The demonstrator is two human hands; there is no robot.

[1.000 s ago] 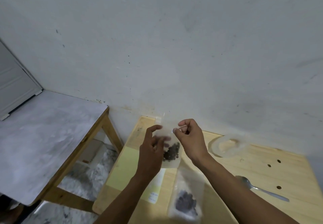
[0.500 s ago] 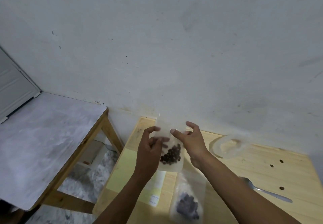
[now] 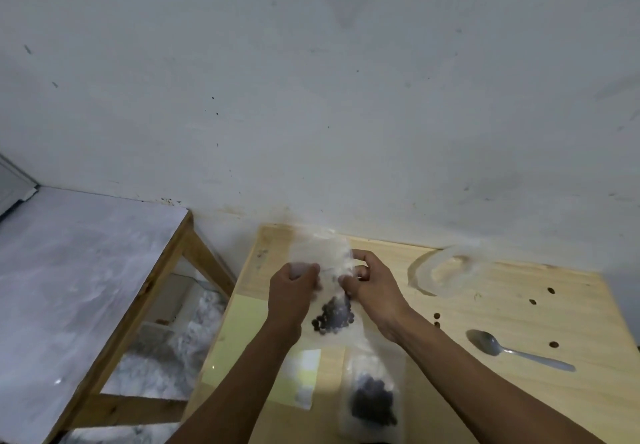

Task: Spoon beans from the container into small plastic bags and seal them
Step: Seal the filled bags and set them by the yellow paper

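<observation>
Where the head view shows the wooden table in the lower right of the frame, both hands are raised just above its left half and share one small clear bag. The left hand has its fingers curled round the bag's left side near the top. The right hand pinches the right side of the same bag, thumb and fingers closed on the plastic. The bag hangs between the two hands, and a cluster of dark beans sits in its lower part, level with the wrists.

A second bag of beans lies flat on the table at lower centre, beneath the right forearm and just beside a pale yellow sheet that covers the table's left portion. A metal spoon lies at centre right, well apart from the hands, its bowl toward them. A clear round container stands near the table's far edge, right of the right hand; its contents cannot be made out. Several loose beans dot the bare wood between container and spoon.

The table's far edge meets the white wall. Its left edge borders a gap, beyond which a grey-topped side table fills the lower left.
</observation>
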